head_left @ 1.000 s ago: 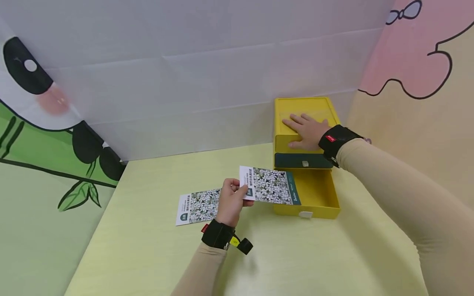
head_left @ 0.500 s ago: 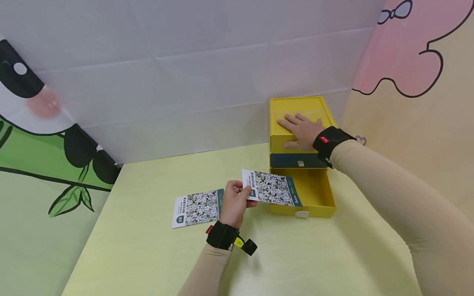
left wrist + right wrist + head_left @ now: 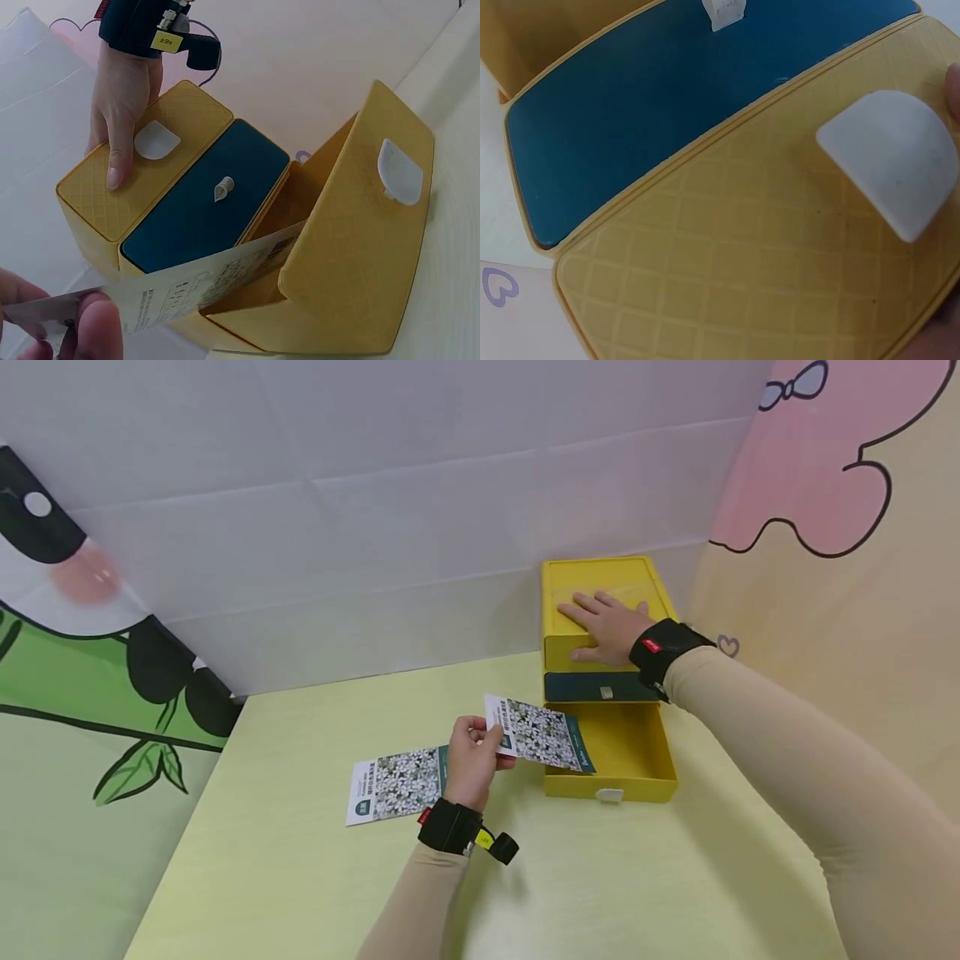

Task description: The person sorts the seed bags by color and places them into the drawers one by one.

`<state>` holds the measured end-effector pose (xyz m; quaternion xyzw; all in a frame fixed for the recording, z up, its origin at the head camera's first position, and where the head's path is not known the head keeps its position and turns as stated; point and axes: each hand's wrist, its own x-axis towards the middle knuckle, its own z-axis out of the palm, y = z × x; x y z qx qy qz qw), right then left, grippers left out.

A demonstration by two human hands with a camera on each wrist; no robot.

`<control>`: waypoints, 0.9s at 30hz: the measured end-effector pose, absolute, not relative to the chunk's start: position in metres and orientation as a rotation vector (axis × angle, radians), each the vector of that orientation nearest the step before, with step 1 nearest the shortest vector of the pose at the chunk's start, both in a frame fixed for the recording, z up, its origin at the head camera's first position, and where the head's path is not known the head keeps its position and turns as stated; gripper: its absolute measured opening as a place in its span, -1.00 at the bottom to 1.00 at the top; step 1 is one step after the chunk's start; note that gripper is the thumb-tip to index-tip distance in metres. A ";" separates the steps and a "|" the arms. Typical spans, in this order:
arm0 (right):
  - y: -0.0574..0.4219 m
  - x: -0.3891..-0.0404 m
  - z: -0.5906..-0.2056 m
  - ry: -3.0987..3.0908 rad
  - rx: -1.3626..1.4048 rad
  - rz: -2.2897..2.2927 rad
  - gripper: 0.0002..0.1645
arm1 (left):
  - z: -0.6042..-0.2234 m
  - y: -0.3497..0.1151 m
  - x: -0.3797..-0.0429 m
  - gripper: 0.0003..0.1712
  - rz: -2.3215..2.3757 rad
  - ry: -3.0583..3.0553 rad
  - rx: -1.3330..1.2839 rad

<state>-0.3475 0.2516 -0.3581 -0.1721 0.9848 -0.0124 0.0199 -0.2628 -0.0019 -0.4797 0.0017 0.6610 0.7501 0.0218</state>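
Observation:
My left hand [image 3: 474, 763] pinches a flower seed packet [image 3: 538, 732] by its white end, thumb on top. The packet's green end reaches over the pulled-out bottom drawer [image 3: 609, 787] of a small yellow drawer box [image 3: 557, 578]. In the left wrist view the packet's printed back [image 3: 176, 296] slants into that drawer's opening. Fingers spread, my right hand [image 3: 613, 628] rests on top of the box, its thumb down over the top drawer's front [image 3: 97, 191]. A second, matching packet [image 3: 401, 783] lies on the table, partly hidden behind my left hand.
The dark teal middle drawer [image 3: 577, 687] is pushed in, and the top one too. White tabs serve as handles, one being the bottom drawer's tab [image 3: 610, 795]. The box stands at the back of the pale table [image 3: 300, 860], near a cloth-covered wall [image 3: 375, 527].
The held packet has shifted slightly left and tilted more, its green end pointing further down toward the drawer. The right hand stays on the box. The whole view has drifted a little.

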 end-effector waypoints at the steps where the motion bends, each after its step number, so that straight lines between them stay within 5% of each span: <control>1: 0.252 -0.347 -0.359 3.054 -0.531 -0.039 -0.01 | -0.480 -0.002 -0.263 -0.73 2.312 2.075 0.010; 27: 0.252 -0.348 -0.363 3.077 -0.518 -0.039 -0.02 | -0.497 0.013 -0.265 -0.75 2.115 2.214 -0.005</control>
